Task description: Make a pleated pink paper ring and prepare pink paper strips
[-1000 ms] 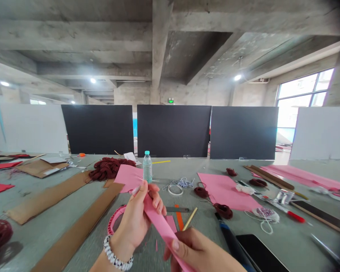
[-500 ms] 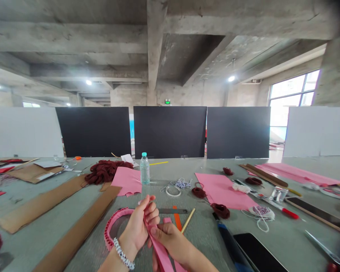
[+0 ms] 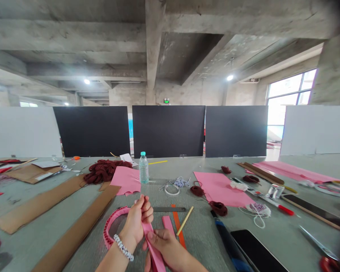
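My left hand (image 3: 138, 223), a white beaded bracelet on its wrist, is closed around the upper end of a folded pink strip (image 3: 155, 257). Lower down, my right hand (image 3: 167, 243) pinches the same strip between thumb and fingers. The strip runs down toward the bottom edge of the view. A pink band with a ruffled edge (image 3: 109, 226) curves out on the table behind my left wrist. Beyond my right hand lie a short pink strip (image 3: 167, 223), an orange strip (image 3: 178, 224), a pale yellow stick (image 3: 185, 221) and a grey metal ruler (image 3: 170, 209).
A water bottle (image 3: 143, 168) stands ahead, near dark red yarn (image 3: 102, 172) and pink sheets (image 3: 221, 189). Brown cardboard strips (image 3: 82, 230) lie left. On the right are a dark-blue-handled tool (image 3: 226, 241), a phone (image 3: 257, 251) and red-handled scissors (image 3: 325, 253). Black panels (image 3: 168, 132) stand behind.
Both hands have shifted slightly left in view, still holding the pink strip. More of the short pink strip behind my right hand shows. The whole view has moved a little.
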{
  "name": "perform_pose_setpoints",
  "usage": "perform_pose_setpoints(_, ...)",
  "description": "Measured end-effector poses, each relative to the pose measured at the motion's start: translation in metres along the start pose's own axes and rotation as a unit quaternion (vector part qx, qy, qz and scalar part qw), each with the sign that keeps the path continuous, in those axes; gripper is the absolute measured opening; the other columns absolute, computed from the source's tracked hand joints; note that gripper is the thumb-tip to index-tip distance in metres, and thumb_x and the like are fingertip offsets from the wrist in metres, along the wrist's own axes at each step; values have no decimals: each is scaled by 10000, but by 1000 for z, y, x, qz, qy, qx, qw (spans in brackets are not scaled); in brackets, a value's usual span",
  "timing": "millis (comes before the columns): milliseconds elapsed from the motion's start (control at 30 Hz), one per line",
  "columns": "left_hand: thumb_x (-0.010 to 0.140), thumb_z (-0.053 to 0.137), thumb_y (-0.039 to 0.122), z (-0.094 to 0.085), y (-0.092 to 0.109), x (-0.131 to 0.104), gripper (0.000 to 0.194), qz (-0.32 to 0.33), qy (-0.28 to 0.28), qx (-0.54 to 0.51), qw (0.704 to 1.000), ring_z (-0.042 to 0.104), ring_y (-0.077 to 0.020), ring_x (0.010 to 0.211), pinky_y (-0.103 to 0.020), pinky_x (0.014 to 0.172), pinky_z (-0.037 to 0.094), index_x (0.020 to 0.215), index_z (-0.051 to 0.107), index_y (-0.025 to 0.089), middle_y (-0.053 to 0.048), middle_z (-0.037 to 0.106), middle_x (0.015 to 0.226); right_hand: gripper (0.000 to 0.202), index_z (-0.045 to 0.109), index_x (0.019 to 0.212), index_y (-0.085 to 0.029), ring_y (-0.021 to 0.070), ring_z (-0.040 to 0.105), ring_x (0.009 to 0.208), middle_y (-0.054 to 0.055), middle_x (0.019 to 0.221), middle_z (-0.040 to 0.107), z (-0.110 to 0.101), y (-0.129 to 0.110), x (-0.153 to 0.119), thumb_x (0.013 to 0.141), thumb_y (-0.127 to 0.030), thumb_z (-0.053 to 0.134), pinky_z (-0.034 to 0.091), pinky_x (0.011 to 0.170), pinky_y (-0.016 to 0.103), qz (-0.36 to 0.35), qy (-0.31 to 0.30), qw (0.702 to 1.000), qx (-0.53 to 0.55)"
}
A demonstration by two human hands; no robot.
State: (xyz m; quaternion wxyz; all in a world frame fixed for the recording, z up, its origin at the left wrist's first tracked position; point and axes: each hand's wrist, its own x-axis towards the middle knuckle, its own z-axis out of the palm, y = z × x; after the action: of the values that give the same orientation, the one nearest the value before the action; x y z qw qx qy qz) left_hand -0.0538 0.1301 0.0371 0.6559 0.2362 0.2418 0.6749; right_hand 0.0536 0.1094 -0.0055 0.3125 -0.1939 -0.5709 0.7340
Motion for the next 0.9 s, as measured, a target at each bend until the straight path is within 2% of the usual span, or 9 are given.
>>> perform_pose_setpoints(100,787,485,254,-6,10,2,191,19,23,-12,999,186,-6,313,-150,332,90,636,469,139,110,222,425,555,582,559,-71,64,452,310,-2,349,502,0,0,-3,604,-622,528,292,323,152,16,0,1000,-12)
perform_pose_setpoints(233,812,441,225,-10,20,1,193,35,33,-31,998,202,-2,309,-139,328,118,638,461,142,110,207,430,559,544,499,-80,52,409,269,-4,320,484,-1,1,-2,564,-635,550,259,288,147,51,1,999,13)
perform_pose_setpoints(367,773,501,267,-2,6,-5,193,18,20,-36,999,240,-7,324,-140,333,178,634,467,137,106,239,433,546,516,520,-104,81,437,258,-15,297,475,-1,7,3,501,-646,581,293,281,159,56,1,994,95)
perform_pose_setpoints(500,737,541,311,3,-10,-11,266,-18,18,-28,999,167,-11,297,-161,310,92,559,421,154,112,220,393,558,521,529,-102,81,433,250,-27,283,455,1,7,3,545,-659,538,312,292,167,43,7,994,99)
perform_pose_setpoints(600,731,540,293,0,-6,-9,286,1,30,-37,999,146,-10,292,-166,316,71,534,376,167,119,188,382,571,528,481,-92,62,426,274,-23,296,456,0,5,0,571,-656,524,307,324,165,29,0,999,31)
perform_pose_setpoints(733,725,549,266,-1,2,-7,240,27,24,-41,998,162,-6,295,-161,318,96,565,403,162,123,195,390,587,546,476,-92,43,404,286,-7,349,506,-4,9,-1,598,-663,489,273,339,168,9,28,999,-36)
perform_pose_setpoints(833,727,549,273,5,-2,-12,229,19,-4,-37,999,195,-8,305,-154,314,140,573,432,150,113,235,396,576,528,480,-104,47,382,264,-16,327,486,-8,12,0,582,-671,498,238,318,171,15,33,999,-3)
perform_pose_setpoints(900,738,535,267,9,-7,-16,215,1,-30,-36,999,204,-9,301,-150,303,150,583,460,139,105,259,393,528,529,532,-112,48,376,259,-26,331,484,-11,12,-1,595,-636,524,225,316,168,36,16,997,60)
